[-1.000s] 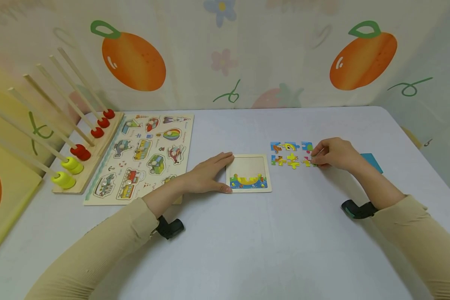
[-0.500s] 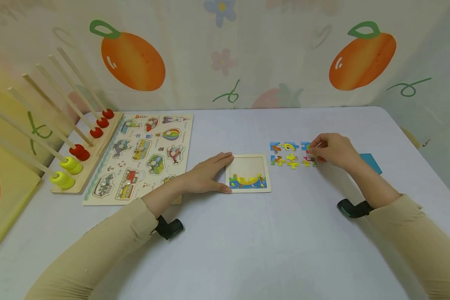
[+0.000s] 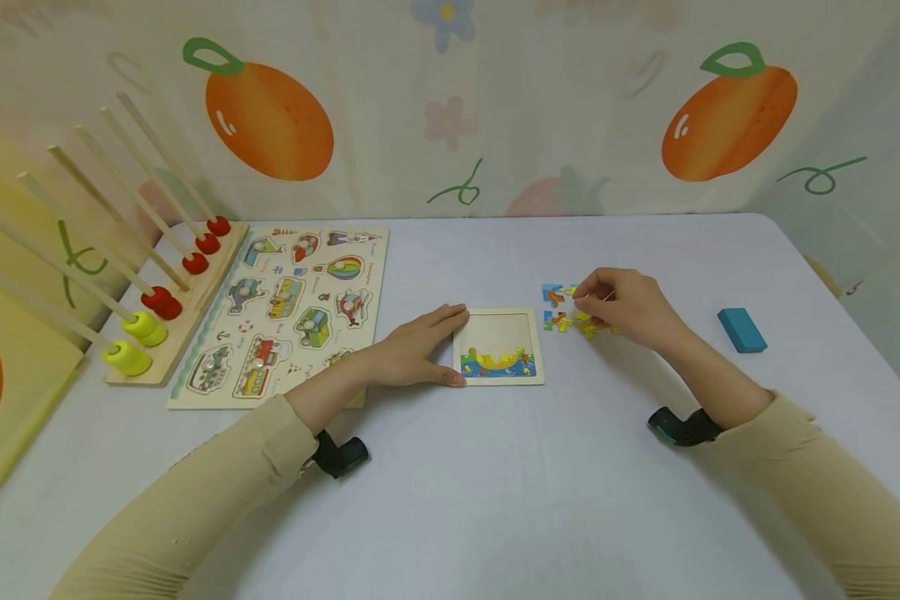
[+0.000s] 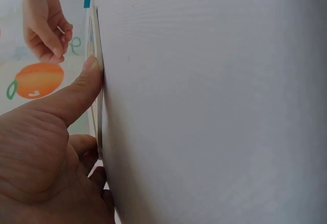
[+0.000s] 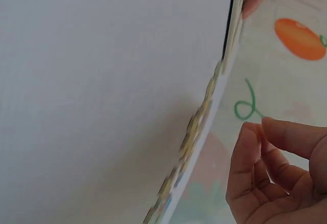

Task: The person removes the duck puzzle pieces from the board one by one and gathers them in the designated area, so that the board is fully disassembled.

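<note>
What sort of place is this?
Probably a children's play or learning area: a bead stacker, a picture board showing vehicles and a part-filled jigsaw tray share a white table.

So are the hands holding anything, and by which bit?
The left hand just touches the left side of the puzzle tray. The right hand pinches; whether it holds anything can't be told.
</note>
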The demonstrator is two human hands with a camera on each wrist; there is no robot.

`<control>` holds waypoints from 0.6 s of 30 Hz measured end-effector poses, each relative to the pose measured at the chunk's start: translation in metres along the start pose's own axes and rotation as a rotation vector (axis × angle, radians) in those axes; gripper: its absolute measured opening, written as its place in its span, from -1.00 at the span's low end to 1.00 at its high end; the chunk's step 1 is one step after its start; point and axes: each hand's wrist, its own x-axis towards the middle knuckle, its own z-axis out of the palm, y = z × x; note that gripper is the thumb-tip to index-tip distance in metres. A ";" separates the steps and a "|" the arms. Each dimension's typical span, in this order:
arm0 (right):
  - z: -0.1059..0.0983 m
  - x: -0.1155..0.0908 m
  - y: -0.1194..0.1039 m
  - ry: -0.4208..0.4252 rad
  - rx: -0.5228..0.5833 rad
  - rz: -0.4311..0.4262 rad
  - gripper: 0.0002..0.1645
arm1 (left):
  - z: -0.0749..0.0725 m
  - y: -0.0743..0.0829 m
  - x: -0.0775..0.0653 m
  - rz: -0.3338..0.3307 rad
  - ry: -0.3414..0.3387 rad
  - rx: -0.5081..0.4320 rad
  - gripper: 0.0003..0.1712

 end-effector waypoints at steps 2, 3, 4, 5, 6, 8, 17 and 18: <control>0.004 -0.002 -0.006 -0.013 0.018 -0.024 -0.76 | 0.000 0.000 0.000 0.001 0.002 -0.001 0.12; 0.006 -0.003 -0.010 -0.019 0.025 -0.034 -0.77 | 0.000 0.000 0.000 0.001 0.002 0.000 0.12; 0.008 -0.003 -0.013 -0.028 0.035 -0.046 -0.77 | 0.000 -0.001 0.000 0.001 0.002 0.000 0.12; 0.010 -0.004 -0.016 -0.035 0.042 -0.056 -0.78 | 0.001 -0.001 0.000 0.002 0.001 0.001 0.12; 0.012 -0.005 -0.019 -0.043 0.049 -0.065 -0.78 | 0.001 -0.001 0.000 0.003 0.002 0.003 0.12; 0.017 -0.005 -0.025 -0.061 0.067 -0.082 -0.79 | 0.001 -0.001 0.000 0.004 0.003 0.002 0.12; 0.039 -0.003 -0.048 -0.116 0.072 -0.128 -0.82 | 0.000 -0.001 0.000 0.001 0.001 -0.001 0.12; 0.041 -0.003 -0.050 -0.120 0.072 -0.138 -0.82 | 0.000 -0.001 0.001 0.001 0.002 -0.003 0.11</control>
